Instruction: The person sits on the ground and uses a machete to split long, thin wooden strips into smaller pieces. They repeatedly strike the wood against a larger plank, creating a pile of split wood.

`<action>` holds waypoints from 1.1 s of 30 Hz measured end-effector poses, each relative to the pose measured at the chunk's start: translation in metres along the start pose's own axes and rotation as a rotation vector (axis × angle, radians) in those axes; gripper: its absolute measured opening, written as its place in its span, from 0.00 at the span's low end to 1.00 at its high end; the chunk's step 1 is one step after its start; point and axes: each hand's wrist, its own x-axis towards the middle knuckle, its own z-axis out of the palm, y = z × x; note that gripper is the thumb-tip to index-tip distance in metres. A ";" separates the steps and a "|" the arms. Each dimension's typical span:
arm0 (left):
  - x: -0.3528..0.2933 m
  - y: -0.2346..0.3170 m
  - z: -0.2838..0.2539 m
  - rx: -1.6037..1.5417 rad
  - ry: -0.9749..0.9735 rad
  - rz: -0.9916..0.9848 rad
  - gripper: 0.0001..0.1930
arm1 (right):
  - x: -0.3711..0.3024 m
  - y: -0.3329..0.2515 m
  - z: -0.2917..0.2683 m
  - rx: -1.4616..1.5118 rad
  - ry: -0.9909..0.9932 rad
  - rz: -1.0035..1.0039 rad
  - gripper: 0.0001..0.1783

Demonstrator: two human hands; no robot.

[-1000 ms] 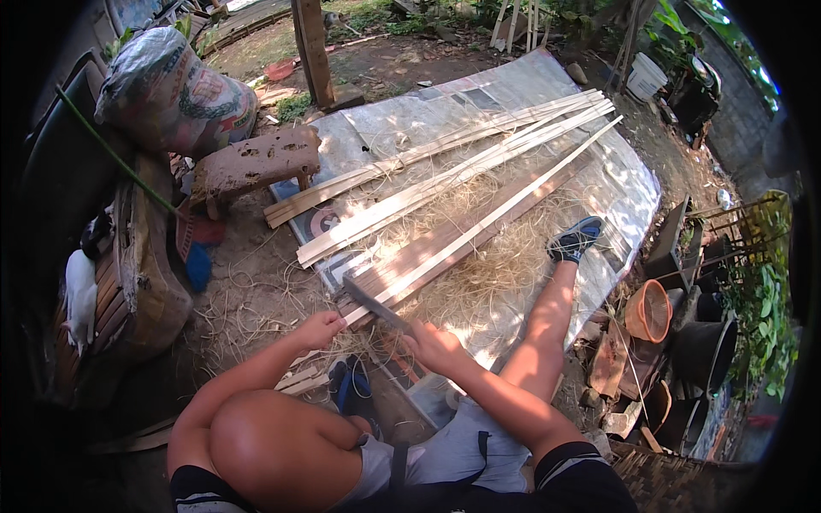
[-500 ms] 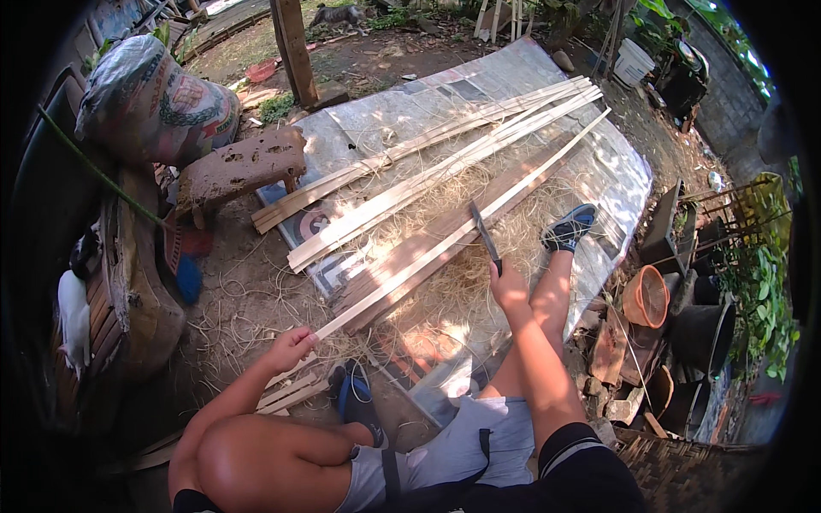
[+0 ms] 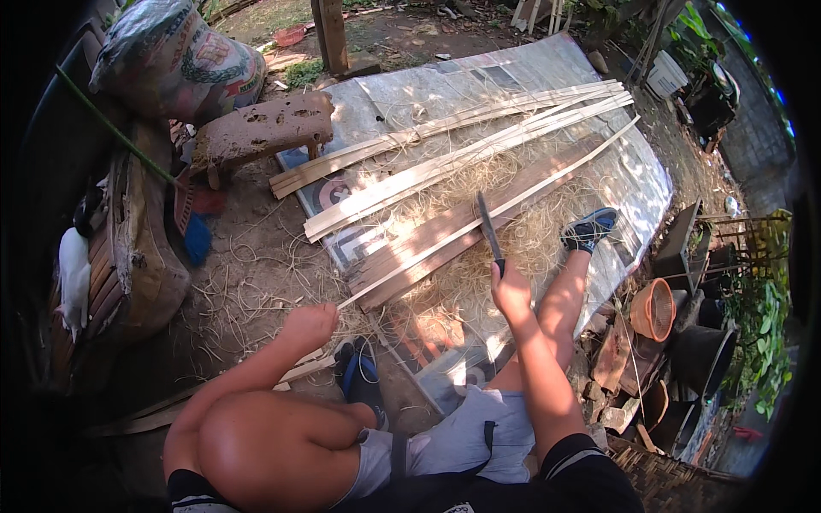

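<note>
My left hand (image 3: pixel 311 328) is closed around the near end of a long, thin bamboo strip (image 3: pixel 419 256). The strip runs away to the upper right, over a wide brown plank (image 3: pixel 393 261) lying on the sheet. In my right hand (image 3: pixel 511 291) is a knife (image 3: pixel 488 224) with a dark handle, its blade pointing away from me and crossing the strip near its middle. Whether the edge touches the strip I cannot tell. Curly shavings (image 3: pixel 479 282) lie around and under the plank. Beyond it rest two bundles of pale strips (image 3: pixel 462 158), (image 3: pixel 428 132).
A printed sheet (image 3: pixel 629 184) covers the ground under the work. At left stand a stuffed sack (image 3: pixel 180 64), a worn brown bench (image 3: pixel 261 128) and a blue broom (image 3: pixel 197 244); a white cat (image 3: pixel 73 278) lies on slats. An orange basket (image 3: pixel 652 309) and dark pots (image 3: pixel 703 349) are at right.
My left hand has turned, and the strip now shows its narrow edge. The knife has shifted slightly along with the view. The whole scene sits a little further right and the far animal is out of view.
</note>
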 end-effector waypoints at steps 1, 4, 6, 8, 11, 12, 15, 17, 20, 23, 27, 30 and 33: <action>0.002 -0.002 0.001 0.025 -0.020 -0.001 0.14 | -0.025 -0.044 -0.022 0.166 -0.186 0.024 0.20; 0.002 -0.002 0.004 0.055 -0.069 -0.011 0.13 | -0.089 -0.114 -0.039 0.166 -0.382 -0.333 0.22; -0.002 -0.004 -0.003 0.050 -0.099 -0.026 0.13 | -0.100 -0.127 -0.044 0.100 -0.383 -0.489 0.23; -0.007 -0.009 -0.006 -0.003 -0.110 -0.045 0.15 | -0.048 -0.074 -0.025 0.061 -0.102 -0.214 0.20; -0.001 -0.003 -0.022 -0.168 -0.212 -0.129 0.18 | 0.005 0.015 -0.011 -0.083 0.150 0.027 0.19; 0.003 -0.001 -0.027 -0.234 -0.266 -0.171 0.19 | 0.007 0.018 -0.014 -0.044 0.134 0.036 0.19; 0.002 -0.016 -0.008 -0.512 -0.337 -0.196 0.20 | -0.029 -0.071 -0.031 0.153 -0.339 -0.023 0.22; 0.002 -0.018 0.005 -0.558 -0.270 -0.158 0.19 | -0.085 -0.122 -0.043 0.113 -0.455 -0.395 0.24; 0.000 -0.018 -0.004 -0.512 -0.263 -0.137 0.19 | -0.070 -0.106 -0.036 0.092 -0.374 -0.311 0.25; -0.008 -0.012 -0.014 -0.567 -0.302 -0.180 0.19 | -0.015 -0.043 -0.020 0.081 -0.144 0.040 0.24; -0.006 -0.035 0.010 -0.988 -0.438 -0.282 0.22 | -0.023 -0.063 -0.018 0.181 -0.189 0.089 0.23; -0.008 -0.033 0.013 -1.187 -0.500 -0.449 0.24 | -0.096 -0.119 -0.030 0.152 -0.420 -0.433 0.26; -0.038 -0.051 0.016 -1.231 -0.456 -0.491 0.25 | -0.086 -0.091 -0.024 0.223 -0.182 -0.579 0.27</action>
